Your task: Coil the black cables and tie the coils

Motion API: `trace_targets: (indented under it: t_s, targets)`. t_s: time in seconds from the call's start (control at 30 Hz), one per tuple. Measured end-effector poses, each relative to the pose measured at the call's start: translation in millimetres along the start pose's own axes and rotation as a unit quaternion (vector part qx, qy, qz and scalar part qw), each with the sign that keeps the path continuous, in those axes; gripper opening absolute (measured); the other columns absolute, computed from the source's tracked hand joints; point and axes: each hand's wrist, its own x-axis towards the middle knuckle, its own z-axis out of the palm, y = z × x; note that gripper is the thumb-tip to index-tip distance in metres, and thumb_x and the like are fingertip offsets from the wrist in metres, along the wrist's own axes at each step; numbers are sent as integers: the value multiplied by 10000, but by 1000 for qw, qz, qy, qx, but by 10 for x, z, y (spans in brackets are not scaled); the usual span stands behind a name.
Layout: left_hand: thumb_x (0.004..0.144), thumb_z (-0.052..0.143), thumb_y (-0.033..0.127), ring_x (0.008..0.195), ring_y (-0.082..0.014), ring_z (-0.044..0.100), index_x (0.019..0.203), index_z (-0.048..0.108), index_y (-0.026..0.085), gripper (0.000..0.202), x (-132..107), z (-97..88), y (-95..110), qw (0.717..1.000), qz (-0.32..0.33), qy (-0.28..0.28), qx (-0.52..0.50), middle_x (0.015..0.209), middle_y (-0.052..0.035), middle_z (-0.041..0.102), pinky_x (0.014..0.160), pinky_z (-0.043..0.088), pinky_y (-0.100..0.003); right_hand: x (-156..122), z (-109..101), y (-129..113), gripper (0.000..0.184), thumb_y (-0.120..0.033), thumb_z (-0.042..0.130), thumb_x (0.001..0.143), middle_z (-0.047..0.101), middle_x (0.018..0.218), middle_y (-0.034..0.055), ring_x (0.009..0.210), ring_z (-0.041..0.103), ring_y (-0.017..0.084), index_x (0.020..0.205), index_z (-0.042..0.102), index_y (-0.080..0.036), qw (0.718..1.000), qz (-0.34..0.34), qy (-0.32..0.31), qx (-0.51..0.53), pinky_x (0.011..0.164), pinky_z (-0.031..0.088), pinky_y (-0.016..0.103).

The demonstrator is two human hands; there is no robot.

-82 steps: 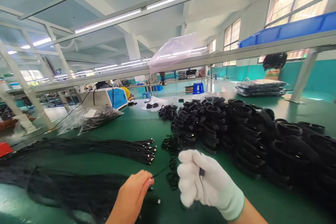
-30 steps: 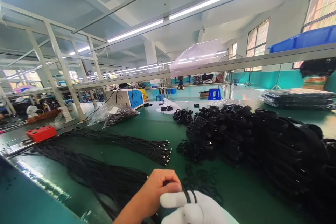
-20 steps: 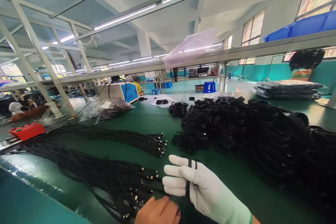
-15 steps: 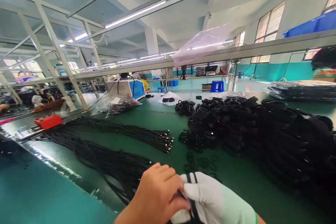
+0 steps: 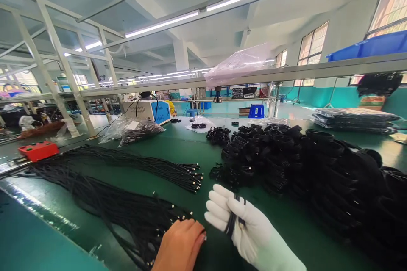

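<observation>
My right hand (image 5: 238,222), in a white glove, is closed palm-up around a coiled black cable (image 5: 231,223). The thumb presses across the strands, and a metal plug end shows against the palm. My bare left hand (image 5: 182,241) is at the plug ends of the nearer bundle of black cables (image 5: 127,207). Its fingers are curled together, with a small connector tip showing at the fingertips; most of that cable is hidden. Beyond lies a second cable bundle (image 5: 159,167), its metal plugs pointing right.
A large heap of coiled black cables (image 5: 286,152) covers the right of the green table (image 5: 178,148). At the left edge sits a red box (image 5: 38,151). Further back are a plastic bag (image 5: 133,129), a white-and-blue machine (image 5: 149,110) and a long overhead shelf (image 5: 302,70).
My hands have parted. The left moved left and down to the nearer bundle's plug ends, while the gloved right hand turned palm-up, keeping the coiled cable. The view shifted slightly right.
</observation>
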Motion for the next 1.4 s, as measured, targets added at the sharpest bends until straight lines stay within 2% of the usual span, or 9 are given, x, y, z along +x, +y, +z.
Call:
trace_targets:
  t_s: [0.2,0.33,0.5,0.67,0.8,0.9,1.17,1.27,1.4]
  targets:
    - [810,508,144,581,-149,574,677,568,192,153,65,-240,305,993,97,29,63,651,10,625,581,383,-260,-13,-77,118,466,-300,795,645,698,928,111,874,648,215,1028,597,-124,993,25,13,-117,883,424,390]
    - [724,666,184,654,-128,551,703,615,192,56,270,-553,228,992,-21,-62,-110,692,38,618,636,391,-227,-86,-44,220,330,-311,761,679,538,648,1,599,517,103,845,583,-88,962,196,-161,-96,626,381,260]
    - [631,696,228,560,-98,476,661,583,150,140,362,-506,37,897,-152,-181,-373,590,61,541,515,374,-182,-70,8,332,350,-196,792,608,345,593,-70,500,291,24,742,480,-112,915,305,-258,61,519,230,187]
    - [820,417,192,672,-136,522,688,579,155,212,254,-271,48,925,-150,-117,-327,679,17,590,624,408,-221,11,-94,340,382,-215,790,618,538,633,-36,543,467,64,940,609,-116,979,155,-125,48,606,386,241]
    - [893,359,182,778,-183,607,846,618,204,264,163,-232,96,974,-190,-83,-94,830,-20,662,682,416,-259,23,-113,161,412,-261,808,599,708,946,68,874,638,180,975,676,-159,998,62,19,14,905,439,378]
    - [925,346,186,782,-197,646,862,617,213,280,125,-242,199,971,-206,-108,48,855,-27,680,661,427,-263,27,-81,23,420,-257,819,586,689,1089,86,992,631,201,974,690,-161,999,26,44,18,994,408,390]
    - [877,426,175,715,-226,664,800,637,221,229,129,-269,604,977,-118,-158,85,783,-8,694,643,471,-313,43,-128,17,373,-255,796,629,703,1051,120,959,660,251,973,700,-148,1000,-1,9,-26,942,447,421]
    - [871,454,161,661,-206,656,766,661,226,241,75,-292,349,987,-102,-67,101,737,-2,692,599,475,-292,-63,-117,-40,365,-276,772,661,714,1004,112,886,674,234,995,692,-152,993,38,-90,-72,879,459,406]
    - [883,513,231,824,-204,621,1037,658,238,212,-463,-491,-324,951,-58,271,140,915,-42,665,785,475,-322,-225,-47,-181,396,-336,682,768,707,989,149,923,664,244,1103,651,-126,945,118,-215,-215,883,418,389]
